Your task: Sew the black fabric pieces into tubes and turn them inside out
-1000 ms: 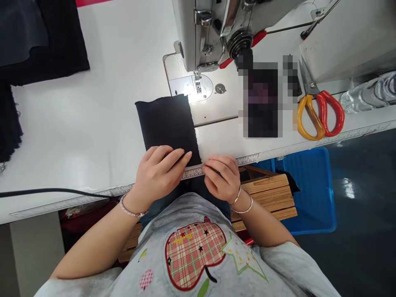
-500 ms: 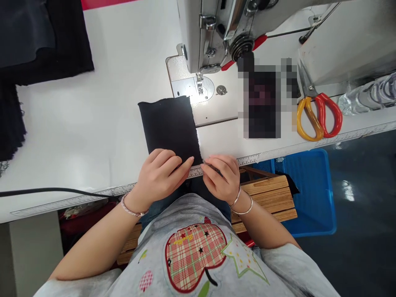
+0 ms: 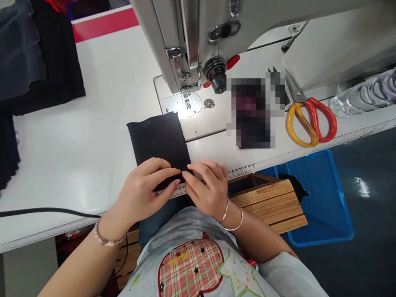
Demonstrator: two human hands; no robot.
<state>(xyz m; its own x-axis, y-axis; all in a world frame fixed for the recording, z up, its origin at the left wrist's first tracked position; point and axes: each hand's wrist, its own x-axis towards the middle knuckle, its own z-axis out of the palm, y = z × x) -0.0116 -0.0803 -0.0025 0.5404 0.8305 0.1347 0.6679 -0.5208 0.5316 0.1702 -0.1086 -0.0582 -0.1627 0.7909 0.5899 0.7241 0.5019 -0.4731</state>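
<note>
A small black rectangle of fabric point(image 3: 157, 138) lies flat on the white sewing table point(image 3: 77, 140), its far edge just short of the presser foot point(image 3: 186, 101) of the sewing machine point(image 3: 192, 37). My left hand point(image 3: 145, 189) rests on the near end of the fabric, fingers curled and pressing on it. My right hand point(image 3: 207, 187) touches the fabric's near right corner at the table edge, fingertips pinched on it and meeting the left fingers.
Scissors with a yellow and a red handle point(image 3: 309, 119) lie on the table at right, beside a blurred dark object point(image 3: 252, 111). Dark cloth point(image 3: 34, 62) is piled at far left. A black cable point(image 3: 46, 211) crosses the near left. A blue bin point(image 3: 315, 198) and wooden seat point(image 3: 269, 202) sit below.
My right hand has moved left onto the fabric's near corner, meeting the left fingers. The view has shifted closer to the machine; the fabric has stayed where it lay.
</note>
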